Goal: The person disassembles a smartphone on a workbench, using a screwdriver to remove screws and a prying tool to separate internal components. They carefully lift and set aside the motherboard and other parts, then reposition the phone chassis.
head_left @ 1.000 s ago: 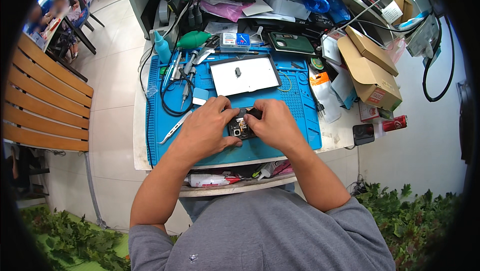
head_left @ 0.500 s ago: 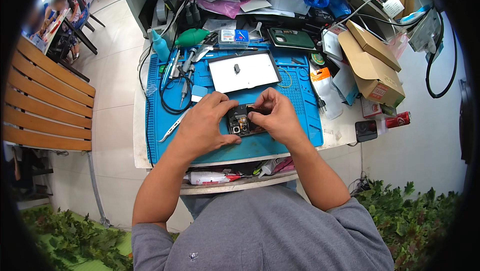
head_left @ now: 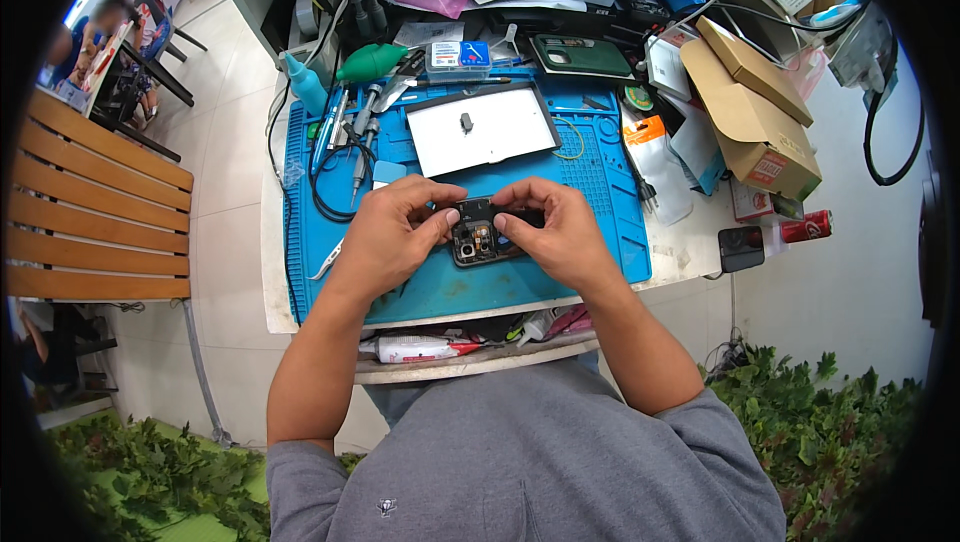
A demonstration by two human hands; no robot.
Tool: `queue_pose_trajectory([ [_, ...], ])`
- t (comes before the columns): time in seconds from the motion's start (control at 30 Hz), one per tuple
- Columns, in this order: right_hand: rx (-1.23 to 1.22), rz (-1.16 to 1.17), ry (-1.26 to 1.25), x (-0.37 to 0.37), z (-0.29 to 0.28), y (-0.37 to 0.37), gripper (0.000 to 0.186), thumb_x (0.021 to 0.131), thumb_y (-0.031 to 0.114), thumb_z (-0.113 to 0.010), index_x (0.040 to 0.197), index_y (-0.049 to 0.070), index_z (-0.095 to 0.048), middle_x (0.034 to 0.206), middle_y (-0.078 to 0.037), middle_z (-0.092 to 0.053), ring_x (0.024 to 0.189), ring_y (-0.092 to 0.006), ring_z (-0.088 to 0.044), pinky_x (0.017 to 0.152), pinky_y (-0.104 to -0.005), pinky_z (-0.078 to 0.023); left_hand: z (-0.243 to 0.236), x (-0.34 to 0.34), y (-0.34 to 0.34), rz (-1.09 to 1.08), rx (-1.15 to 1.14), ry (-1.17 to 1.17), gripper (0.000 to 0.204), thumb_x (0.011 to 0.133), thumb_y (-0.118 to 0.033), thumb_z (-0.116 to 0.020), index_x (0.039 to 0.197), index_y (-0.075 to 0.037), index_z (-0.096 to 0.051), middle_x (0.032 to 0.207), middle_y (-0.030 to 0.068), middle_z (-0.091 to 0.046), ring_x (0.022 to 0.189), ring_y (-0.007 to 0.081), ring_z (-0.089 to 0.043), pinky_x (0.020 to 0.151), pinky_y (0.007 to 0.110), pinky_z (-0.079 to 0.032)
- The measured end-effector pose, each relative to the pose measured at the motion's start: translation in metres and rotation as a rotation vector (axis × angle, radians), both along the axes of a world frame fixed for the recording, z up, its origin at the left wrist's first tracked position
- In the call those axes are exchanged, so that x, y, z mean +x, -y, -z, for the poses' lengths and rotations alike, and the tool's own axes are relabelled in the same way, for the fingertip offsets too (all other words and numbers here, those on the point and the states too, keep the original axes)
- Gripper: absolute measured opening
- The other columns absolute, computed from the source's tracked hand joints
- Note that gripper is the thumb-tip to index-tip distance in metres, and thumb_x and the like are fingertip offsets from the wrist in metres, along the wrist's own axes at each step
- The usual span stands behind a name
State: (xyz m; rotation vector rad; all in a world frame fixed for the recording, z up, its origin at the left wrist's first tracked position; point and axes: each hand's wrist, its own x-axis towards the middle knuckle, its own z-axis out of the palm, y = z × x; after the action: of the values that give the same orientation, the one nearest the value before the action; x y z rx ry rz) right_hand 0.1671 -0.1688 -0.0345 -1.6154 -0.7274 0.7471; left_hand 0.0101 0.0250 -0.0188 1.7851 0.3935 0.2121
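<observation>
An opened smartphone (head_left: pixel 478 257) with its back off lies on the blue work mat (head_left: pixel 450 300), its camera lenses and inner parts bared. My left hand (head_left: pixel 400 237) pinches the phone's upper left corner between thumb and fingers. On the other side, my right hand (head_left: pixel 562 234) closes on the phone's right part, its thumb pressed over the inside and its fingers along the far edge. Those fingers hide most of the phone's right end. Just beyond the hands is a white tray (head_left: pixel 485 142) with a small dark grey part (head_left: pixel 466 123) in it.
White tweezers (head_left: pixel 328 258) lie left of my left hand. Farther back are screwdrivers (head_left: pixel 362 157), a black cable, a teal bottle (head_left: pixel 305 85), a green air blower (head_left: pixel 372 63) and a green phone case (head_left: pixel 580 56). Cardboard boxes (head_left: pixel 745 112) and a red can (head_left: pixel 806 226) stand right.
My left thumb has moved from the phone's near edge up to its upper left corner. The right thumb stays over the phone's inside. The whole view has shifted slightly.
</observation>
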Motion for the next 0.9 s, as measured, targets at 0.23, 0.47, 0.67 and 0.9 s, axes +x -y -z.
queue_pose_trajectory([
  [0.23,0.033,0.044,0.067,-0.005,0.002,-0.003,0.023,0.096,0.002,-0.081,0.116,-0.008,-0.078,0.104,-0.013,-0.083,0.095,-0.0151,-0.078,0.086,-0.0300,-0.063,0.007,0.000,-0.002,-0.009,-0.037,0.056,0.023,0.103,0.005,-0.077,0.126,0.003,-0.082,0.118,0.0099,-0.076,0.090,0.0141,-0.078,0.081,0.027,-0.065],
  [0.47,0.011,0.010,0.052,-0.004,0.002,-0.003,0.024,0.098,0.006,-0.082,0.118,-0.007,-0.079,0.102,-0.013,-0.083,0.092,-0.0140,-0.077,0.083,-0.0302,-0.063,0.004,-0.001,-0.001,-0.015,-0.012,0.071,0.022,0.103,0.005,-0.076,0.124,0.004,-0.082,0.115,0.0098,-0.074,0.088,0.0137,-0.077,0.079,0.027,-0.064],
  [0.67,-0.014,0.000,-0.089,-0.005,-0.001,-0.002,0.023,0.105,0.013,-0.081,0.118,-0.005,-0.078,0.103,-0.009,-0.081,0.091,-0.0123,-0.076,0.080,-0.0296,-0.065,0.005,-0.004,-0.008,-0.021,-0.090,0.081,0.021,0.104,0.003,-0.076,0.124,0.005,-0.081,0.115,0.0099,-0.074,0.086,0.0139,-0.076,0.078,0.027,-0.064],
  [0.9,0.162,0.099,-0.313,-0.014,-0.012,0.007,0.036,0.108,0.019,-0.083,0.129,-0.007,-0.069,0.110,-0.010,-0.080,0.095,-0.0115,-0.076,0.084,-0.0282,-0.066,-0.004,-0.008,-0.025,-0.093,-0.143,0.111,0.024,0.103,-0.003,-0.079,0.126,0.004,-0.081,0.107,0.0093,-0.078,0.085,0.0137,-0.076,0.076,0.028,-0.062],
])
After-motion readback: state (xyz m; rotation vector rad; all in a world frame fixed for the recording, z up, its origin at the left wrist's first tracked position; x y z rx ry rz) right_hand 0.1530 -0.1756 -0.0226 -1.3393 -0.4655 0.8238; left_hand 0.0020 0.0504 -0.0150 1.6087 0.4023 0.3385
